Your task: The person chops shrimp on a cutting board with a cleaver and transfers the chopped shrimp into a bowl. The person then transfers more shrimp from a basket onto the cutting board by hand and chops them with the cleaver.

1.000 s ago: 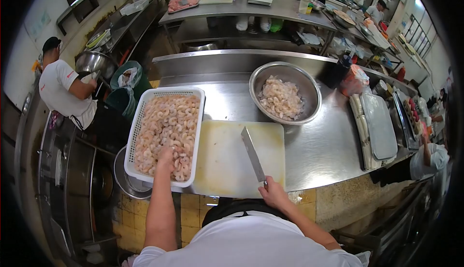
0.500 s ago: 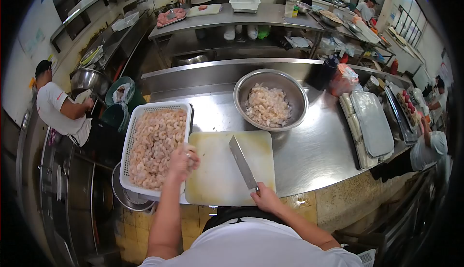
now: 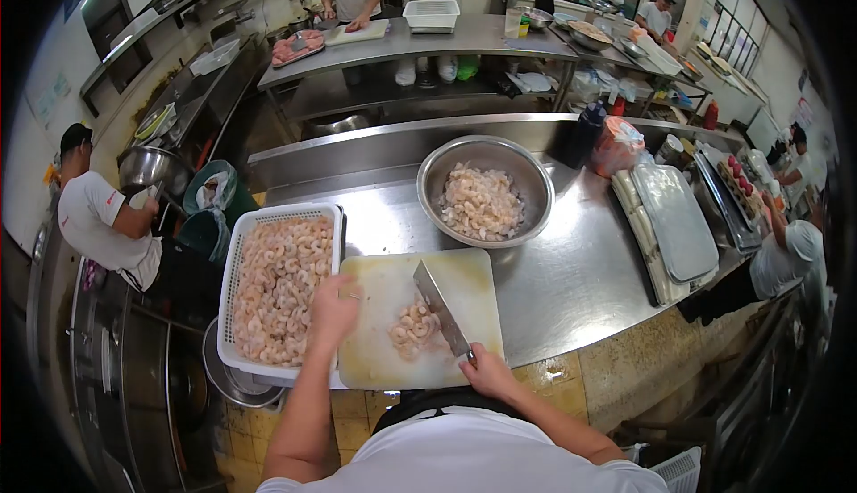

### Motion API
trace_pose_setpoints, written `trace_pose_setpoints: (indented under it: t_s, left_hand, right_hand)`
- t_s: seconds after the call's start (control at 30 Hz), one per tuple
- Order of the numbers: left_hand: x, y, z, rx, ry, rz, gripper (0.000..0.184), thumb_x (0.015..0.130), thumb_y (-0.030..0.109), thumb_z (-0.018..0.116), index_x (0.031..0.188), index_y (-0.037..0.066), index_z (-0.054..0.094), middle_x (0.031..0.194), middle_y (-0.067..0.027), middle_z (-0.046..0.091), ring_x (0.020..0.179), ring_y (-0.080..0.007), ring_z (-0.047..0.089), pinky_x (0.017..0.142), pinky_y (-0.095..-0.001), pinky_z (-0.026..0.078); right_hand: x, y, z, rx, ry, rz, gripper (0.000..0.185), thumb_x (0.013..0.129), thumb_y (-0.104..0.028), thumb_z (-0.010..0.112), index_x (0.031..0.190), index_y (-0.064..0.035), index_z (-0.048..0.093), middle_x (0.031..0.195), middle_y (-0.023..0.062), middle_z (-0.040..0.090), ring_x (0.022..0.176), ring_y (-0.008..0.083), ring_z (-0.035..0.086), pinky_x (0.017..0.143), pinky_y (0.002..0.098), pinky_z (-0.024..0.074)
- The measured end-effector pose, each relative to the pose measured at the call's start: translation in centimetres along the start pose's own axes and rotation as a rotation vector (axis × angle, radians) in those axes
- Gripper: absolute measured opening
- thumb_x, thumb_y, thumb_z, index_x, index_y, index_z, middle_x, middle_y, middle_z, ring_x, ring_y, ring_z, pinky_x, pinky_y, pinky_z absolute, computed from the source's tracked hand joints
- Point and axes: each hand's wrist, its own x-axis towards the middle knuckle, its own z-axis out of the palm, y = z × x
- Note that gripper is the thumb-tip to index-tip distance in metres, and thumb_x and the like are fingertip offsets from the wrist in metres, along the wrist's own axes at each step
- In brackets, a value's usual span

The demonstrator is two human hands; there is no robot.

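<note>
My right hand (image 3: 487, 368) is closed round the handle of a broad-bladed cleaver (image 3: 439, 306), its blade slanting across the white cutting board (image 3: 370, 359). A small heap of peeled shrimp (image 3: 411, 330) lies on the board, left of the blade. My left hand (image 3: 334, 313) is over the right rim of a white perforated basket (image 3: 225, 314), beside the board's left edge; its fingers are blurred. The basket is full of peeled shrimp (image 3: 278, 288). Behind the board, a steel bowl (image 3: 541, 200) holds a mound of pale shrimp pieces (image 3: 482, 202).
On the right of the steel counter (image 3: 571, 288) lie a clear-lidded tray (image 3: 676, 225), a dark bottle (image 3: 585, 134) and a bagged container (image 3: 616, 146). A person (image 3: 107, 216) stands at left by green bins (image 3: 207, 229). Other people are at tables behind and at right.
My left hand has let go of a handful of shrimp, which now lies on the board, and has drawn back left to the basket's edge. The cleaver stays in my right hand.
</note>
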Motion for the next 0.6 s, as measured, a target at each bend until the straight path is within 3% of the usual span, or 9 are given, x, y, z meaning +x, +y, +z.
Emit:
trace_pose_setpoints:
  t_s: [0.07, 0.17, 0.27, 0.4, 0.6]
  left_hand:
    - [2.0, -1.9, -4.5, 0.159, 0.053, -0.162, 0.052, 0.084, 0.028, 0.081, 0.132, 0.008, 0.074, 0.129, -0.0254, 0.073, 0.121, -0.0377, 0.070, 0.106, -0.0408, 0.054]
    - [3.7, -9.3, -7.7, 0.345, -0.150, -0.465, 0.079, 0.081, 0.037, 0.087, 0.150, 0.010, 0.060, 0.146, -0.0288, 0.062, 0.138, -0.0379, 0.059, 0.117, -0.0421, 0.046]
    - [3.0, -16.4, -6.4, 0.370, -0.368, -0.522, 0.100, 0.075, 0.047, 0.088, 0.159, 0.009, 0.049, 0.148, -0.0287, 0.061, 0.140, -0.0388, 0.058, 0.118, -0.0424, 0.046]
    - [2.1, -11.8, -7.0, 0.463, -0.348, -0.446, 0.102, 0.072, 0.040, 0.086, 0.160, 0.004, 0.047, 0.150, -0.0313, 0.058, 0.141, -0.0400, 0.057, 0.116, -0.0433, 0.048]
    - [2.4, -16.8, -3.6, 0.406, -0.243, -0.424, 0.074, 0.074, 0.024, 0.076, 0.142, -0.002, 0.062, 0.135, -0.0304, 0.067, 0.129, -0.0427, 0.064, 0.111, -0.0448, 0.051]
  right_hand:
    - [-0.1, -0.3, 0.0, -0.015, 0.010, 0.002, 0.042, 0.100, -0.026, 0.067, 0.129, 0.0027, 0.056, 0.100, 0.0305, 0.073, 0.096, 0.0508, 0.071, 0.085, 0.0575, 0.0547]
    - [-0.1, -0.2, 0.3, -0.022, 0.029, 0.000, 0.041, 0.100, -0.026, 0.067, 0.127, 0.0029, 0.056, 0.099, 0.0306, 0.073, 0.095, 0.0510, 0.070, 0.084, 0.0580, 0.0545]
    - [0.1, -0.2, 0.8, -0.040, 0.038, 0.007, 0.038, 0.100, -0.026, 0.067, 0.123, 0.0028, 0.057, 0.097, 0.0307, 0.073, 0.094, 0.0514, 0.070, 0.083, 0.0588, 0.0542]
    - [-0.1, -1.2, 0.5, -0.084, 0.030, 0.034, 0.036, 0.099, -0.025, 0.067, 0.120, 0.0031, 0.056, 0.096, 0.0309, 0.072, 0.093, 0.0521, 0.070, 0.083, 0.0596, 0.0539]
    - [0.2, -1.0, 0.7, -0.100, 0.044, 0.004, 0.036, 0.098, -0.024, 0.067, 0.118, 0.0039, 0.056, 0.096, 0.0314, 0.072, 0.093, 0.0526, 0.070, 0.082, 0.0598, 0.0543]
